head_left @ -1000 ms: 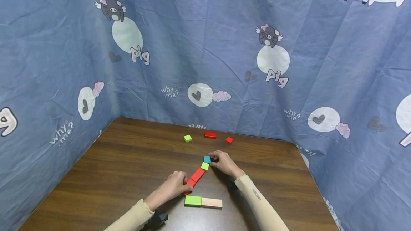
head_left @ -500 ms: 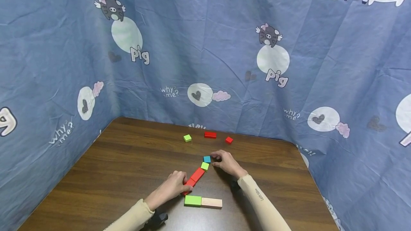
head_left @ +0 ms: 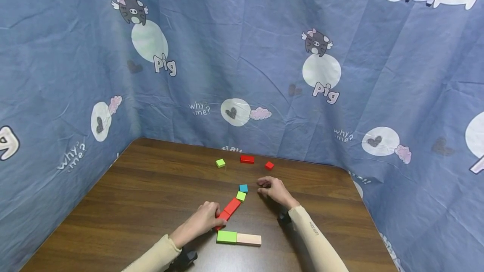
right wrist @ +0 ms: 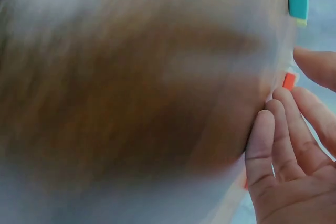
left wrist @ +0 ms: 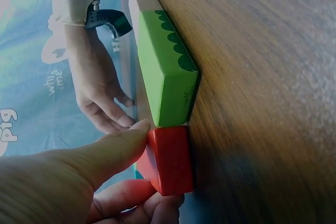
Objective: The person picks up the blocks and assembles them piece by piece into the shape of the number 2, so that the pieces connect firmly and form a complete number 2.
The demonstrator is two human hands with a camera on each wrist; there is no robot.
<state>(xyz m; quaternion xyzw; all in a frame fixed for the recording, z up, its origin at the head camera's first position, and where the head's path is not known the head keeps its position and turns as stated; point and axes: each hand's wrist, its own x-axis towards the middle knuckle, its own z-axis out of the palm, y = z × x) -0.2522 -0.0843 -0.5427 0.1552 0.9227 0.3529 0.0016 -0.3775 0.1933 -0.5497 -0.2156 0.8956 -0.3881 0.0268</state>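
Observation:
A slanting row runs across the table's middle: two red blocks, a lime-green cube [head_left: 241, 197] and a blue cube [head_left: 243, 188] at its far end. My left hand [head_left: 202, 220] pinches the near red block [left wrist: 173, 158] between thumb and fingers. The other red block [head_left: 232, 206] lies just beyond it. In the left wrist view a green block [left wrist: 165, 69] with scalloped markings touches the held block's corner; a plain wooden block [head_left: 248, 239] adjoins it. To the right of the blue cube, apart from it, my right hand [head_left: 276, 190] hovers with loose fingers, holding nothing.
Toward the back of the brown wooden table [head_left: 159, 188] lie a small green block [head_left: 220, 163], a red block [head_left: 247, 159] and a red cube [head_left: 269, 166]. A blue patterned curtain [head_left: 211, 62] hangs behind and at the sides.
My right hand has let go of the blue cube and moved away to the right. The left hand and the row of blocks have stayed in place.

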